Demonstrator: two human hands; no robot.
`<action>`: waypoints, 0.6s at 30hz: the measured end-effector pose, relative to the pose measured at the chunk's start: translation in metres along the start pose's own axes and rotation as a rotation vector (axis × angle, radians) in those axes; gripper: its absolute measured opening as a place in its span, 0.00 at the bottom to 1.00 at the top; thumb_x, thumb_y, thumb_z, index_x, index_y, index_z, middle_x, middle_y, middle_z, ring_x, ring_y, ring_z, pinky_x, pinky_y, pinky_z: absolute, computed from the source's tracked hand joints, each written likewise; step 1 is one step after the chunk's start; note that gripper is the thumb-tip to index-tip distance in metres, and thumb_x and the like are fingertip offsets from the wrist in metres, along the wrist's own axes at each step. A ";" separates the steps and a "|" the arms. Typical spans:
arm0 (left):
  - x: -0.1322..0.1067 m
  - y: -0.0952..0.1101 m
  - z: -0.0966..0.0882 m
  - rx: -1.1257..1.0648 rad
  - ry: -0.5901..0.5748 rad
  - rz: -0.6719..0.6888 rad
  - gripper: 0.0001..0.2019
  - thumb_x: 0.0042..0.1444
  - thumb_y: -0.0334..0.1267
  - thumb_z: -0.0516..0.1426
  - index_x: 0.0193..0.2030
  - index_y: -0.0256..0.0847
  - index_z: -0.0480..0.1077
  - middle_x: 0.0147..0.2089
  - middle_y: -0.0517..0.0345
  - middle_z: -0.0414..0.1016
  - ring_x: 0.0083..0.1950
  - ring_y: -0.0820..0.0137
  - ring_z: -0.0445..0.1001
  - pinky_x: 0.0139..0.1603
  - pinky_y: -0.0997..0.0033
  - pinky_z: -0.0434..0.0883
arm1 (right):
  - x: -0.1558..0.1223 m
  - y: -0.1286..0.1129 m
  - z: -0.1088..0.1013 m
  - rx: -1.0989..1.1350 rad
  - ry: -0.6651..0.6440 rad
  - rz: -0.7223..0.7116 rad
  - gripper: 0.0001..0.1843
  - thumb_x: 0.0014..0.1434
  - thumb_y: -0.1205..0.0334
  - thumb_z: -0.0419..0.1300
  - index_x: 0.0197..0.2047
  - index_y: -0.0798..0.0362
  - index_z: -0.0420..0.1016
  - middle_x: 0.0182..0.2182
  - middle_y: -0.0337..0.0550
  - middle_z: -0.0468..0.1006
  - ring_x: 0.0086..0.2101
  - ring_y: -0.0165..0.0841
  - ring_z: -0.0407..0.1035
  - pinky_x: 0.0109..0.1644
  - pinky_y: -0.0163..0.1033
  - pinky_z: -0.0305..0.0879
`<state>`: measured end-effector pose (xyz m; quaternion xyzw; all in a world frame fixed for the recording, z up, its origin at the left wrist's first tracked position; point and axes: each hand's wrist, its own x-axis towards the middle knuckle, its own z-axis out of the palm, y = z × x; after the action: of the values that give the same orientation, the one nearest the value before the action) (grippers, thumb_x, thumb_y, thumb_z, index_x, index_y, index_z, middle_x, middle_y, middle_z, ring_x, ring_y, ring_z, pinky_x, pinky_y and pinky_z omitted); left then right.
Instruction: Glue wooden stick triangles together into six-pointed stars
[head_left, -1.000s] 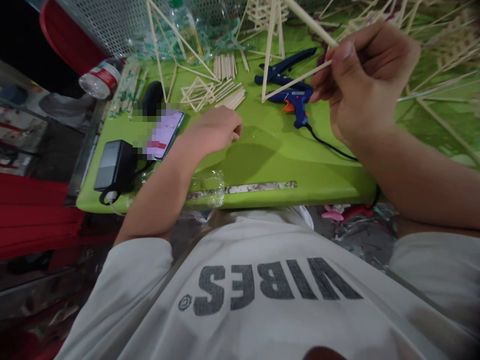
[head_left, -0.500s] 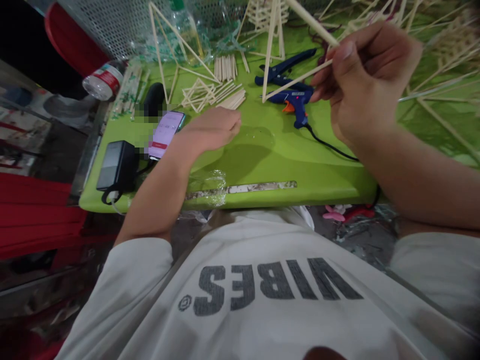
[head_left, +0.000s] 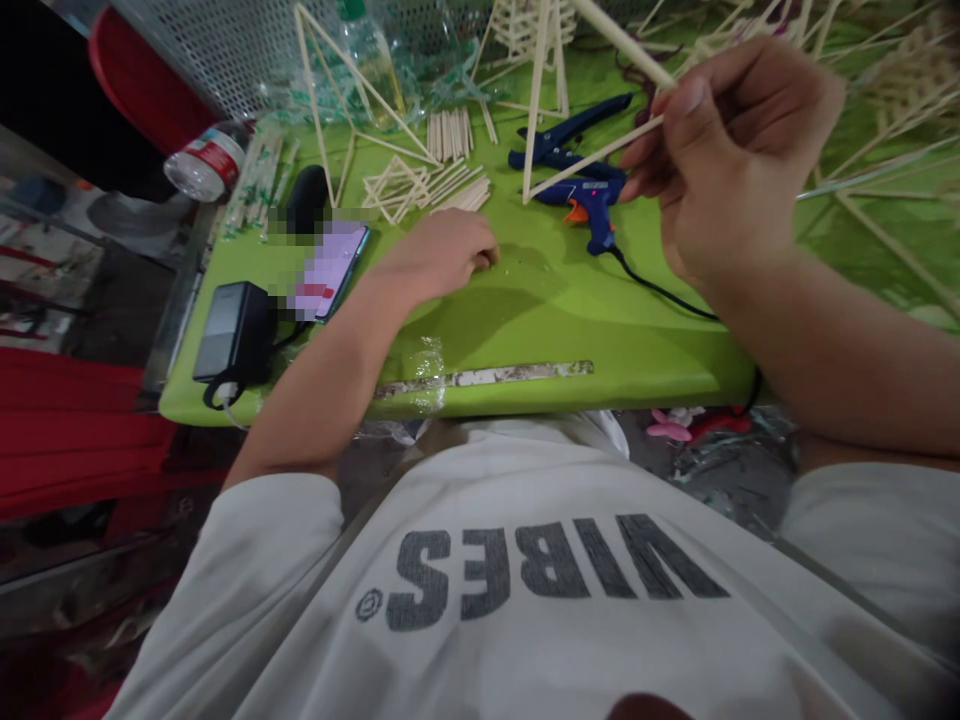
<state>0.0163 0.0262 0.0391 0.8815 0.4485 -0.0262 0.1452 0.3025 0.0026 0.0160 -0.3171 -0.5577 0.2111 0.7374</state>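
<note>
My right hand (head_left: 739, 165) pinches a corner of a triangular frame of thin wooden sticks (head_left: 577, 170), raised above the table's right half. The frame's lower corner points left, in front of a blue glue gun (head_left: 598, 215) with an orange trigger. Low over the table, my left hand (head_left: 446, 250) has its fingers curled under; whatever they hold, if anything, is hidden. Just beyond it lie loose wooden sticks (head_left: 461, 190), short stick pieces (head_left: 450, 135) and small stick shapes (head_left: 395, 190). Navy-handled cutters (head_left: 574, 135) rest behind the glue gun.
On the green table (head_left: 510, 335) are a phone (head_left: 334, 265), a dark power bank (head_left: 234, 330) and a plastic bottle (head_left: 375, 75). Another stick frame (head_left: 319, 110) stands at the back left. The glue gun's cord (head_left: 660, 293) runs right. More stick frames (head_left: 892, 110) fill the right side.
My left hand has moved slightly right, its fingers curling further under. The clear plastic film at the table's front edge has shifted a little. My right hand and its frame have hardly moved.
</note>
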 end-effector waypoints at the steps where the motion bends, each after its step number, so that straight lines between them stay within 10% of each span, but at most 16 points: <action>1: 0.000 0.000 0.000 -0.006 0.002 -0.004 0.22 0.79 0.35 0.59 0.65 0.54 0.94 0.72 0.53 0.93 0.74 0.51 0.88 0.87 0.45 0.80 | -0.001 -0.002 0.000 -0.026 -0.022 0.024 0.27 0.68 0.22 0.83 0.41 0.35 0.92 0.31 0.35 0.88 0.27 0.39 0.80 0.25 0.49 0.70; 6: -0.002 0.001 -0.001 0.010 -0.019 -0.002 0.24 0.80 0.34 0.58 0.72 0.53 0.91 0.71 0.52 0.94 0.71 0.51 0.89 0.84 0.42 0.83 | -0.003 -0.007 -0.001 0.015 0.045 -0.009 0.33 0.65 0.17 0.82 0.36 0.38 0.89 0.27 0.33 0.85 0.22 0.35 0.74 0.21 0.46 0.61; 10: -0.003 -0.002 -0.003 0.027 -0.010 0.007 0.24 0.81 0.34 0.58 0.72 0.52 0.91 0.70 0.50 0.95 0.69 0.52 0.90 0.80 0.45 0.85 | -0.003 -0.008 -0.004 -0.038 -0.057 0.062 0.20 0.70 0.28 0.85 0.43 0.32 0.93 0.35 0.35 0.91 0.30 0.43 0.82 0.29 0.53 0.73; 18: 0.000 -0.009 0.004 0.025 0.015 -0.001 0.16 0.79 0.39 0.63 0.58 0.51 0.96 0.61 0.48 0.96 0.63 0.51 0.88 0.74 0.45 0.85 | -0.003 -0.009 -0.005 -0.055 -0.036 0.096 0.25 0.66 0.21 0.84 0.41 0.31 0.90 0.34 0.37 0.89 0.30 0.44 0.78 0.33 0.57 0.78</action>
<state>0.0094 0.0305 0.0332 0.8831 0.4498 -0.0254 0.1310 0.3064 -0.0071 0.0194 -0.3596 -0.5607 0.2368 0.7072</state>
